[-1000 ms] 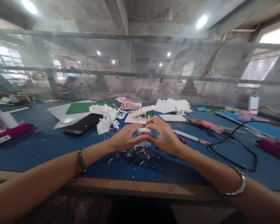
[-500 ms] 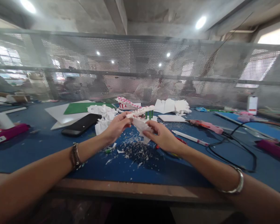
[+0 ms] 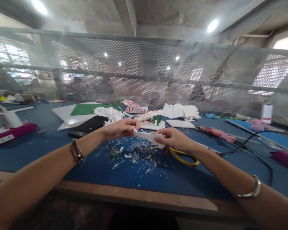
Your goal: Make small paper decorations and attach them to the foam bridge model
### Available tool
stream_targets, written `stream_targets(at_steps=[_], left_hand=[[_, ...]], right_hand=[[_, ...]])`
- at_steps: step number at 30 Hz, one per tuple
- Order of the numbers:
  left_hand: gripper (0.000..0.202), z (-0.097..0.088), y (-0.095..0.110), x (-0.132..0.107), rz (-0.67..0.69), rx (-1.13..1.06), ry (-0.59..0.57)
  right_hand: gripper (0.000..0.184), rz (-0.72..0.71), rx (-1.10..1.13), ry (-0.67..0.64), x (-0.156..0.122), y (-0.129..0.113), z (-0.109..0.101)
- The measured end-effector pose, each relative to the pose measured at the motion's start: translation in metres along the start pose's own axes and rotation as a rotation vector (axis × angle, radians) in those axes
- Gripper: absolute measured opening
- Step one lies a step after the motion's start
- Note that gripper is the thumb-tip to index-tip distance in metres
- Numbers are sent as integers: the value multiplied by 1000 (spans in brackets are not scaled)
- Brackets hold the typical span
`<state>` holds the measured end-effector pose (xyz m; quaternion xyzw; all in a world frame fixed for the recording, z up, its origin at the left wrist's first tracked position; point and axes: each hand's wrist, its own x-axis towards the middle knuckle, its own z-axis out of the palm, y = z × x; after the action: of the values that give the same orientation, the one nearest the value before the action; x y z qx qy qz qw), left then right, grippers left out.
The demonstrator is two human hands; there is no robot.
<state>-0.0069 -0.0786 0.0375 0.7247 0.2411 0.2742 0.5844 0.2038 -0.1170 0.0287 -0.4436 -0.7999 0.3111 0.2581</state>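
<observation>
A torn strip of white paper [image 3: 146, 136] stretches between my two hands above the blue table. My left hand [image 3: 120, 128] pinches its left end, where a small scrap shows at the fingertips. My right hand [image 3: 174, 139] grips the right end between thumb and fingers. Just behind the strip stands a small model [image 3: 156, 115], with a sloping white top, green posts and a white base. Another model [image 3: 134, 107] with pink patches and red posts is farther back. White paper shreds [image 3: 144, 155] lie scattered on the table beneath my hands.
Yellow-handled scissors [image 3: 184, 158] lie by my right wrist. A pink glue gun [image 3: 217, 133] with a black cable [image 3: 261, 159] is to the right. A black phone-like slab [image 3: 88, 126], crumpled paper [image 3: 109, 114] and a green sheet [image 3: 86, 109] are on the left. Perforated metal screen [image 3: 144, 70] behind.
My left hand has come away from the model's sloping top and now pinches the paper strip. The strip has turned from hanging down to lying roughly level. The view has shifted slightly left.
</observation>
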Motion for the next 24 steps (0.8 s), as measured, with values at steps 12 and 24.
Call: stream_targets(at_steps=[12, 24], left_hand=[[18, -9, 1, 1, 139, -86, 292], [42, -19, 10, -6, -35, 753, 107]], right_hand=[[23, 19, -99, -12, 0, 0, -3], [26, -27, -173, 214, 3, 6, -23]])
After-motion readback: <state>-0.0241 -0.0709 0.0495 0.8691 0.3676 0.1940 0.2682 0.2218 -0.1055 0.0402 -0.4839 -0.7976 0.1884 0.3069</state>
